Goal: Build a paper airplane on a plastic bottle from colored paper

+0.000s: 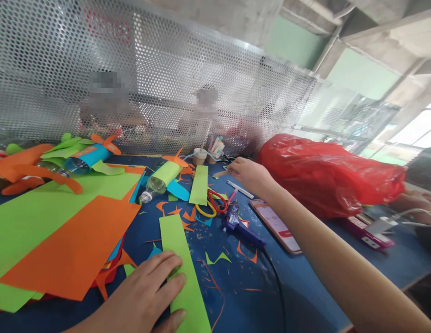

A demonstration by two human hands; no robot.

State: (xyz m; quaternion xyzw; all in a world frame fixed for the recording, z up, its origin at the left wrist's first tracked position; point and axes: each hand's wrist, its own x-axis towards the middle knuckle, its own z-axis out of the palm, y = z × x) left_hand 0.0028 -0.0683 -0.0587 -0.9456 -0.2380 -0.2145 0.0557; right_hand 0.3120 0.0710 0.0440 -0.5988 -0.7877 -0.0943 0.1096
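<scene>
My left hand lies at the near edge, fingers apart, resting on a long light-green paper strip. Stretched out to the far side, my right hand has its fingers closed on the end of a thin tan stick. Close to it lie a white strip and a phone with a lit screen. Between my hands are a purple glue gun, scissors with red and yellow handles and a second green strip. Orange, green and blue paper scraps surround them.
Stacked paper sheets cover the left side. Plastic bottles dressed in paper, one with a green wrap, stand behind. A red plastic bag bulges at right, near a power strip. The glue gun's cable runs forward. Perforated metal screens the back.
</scene>
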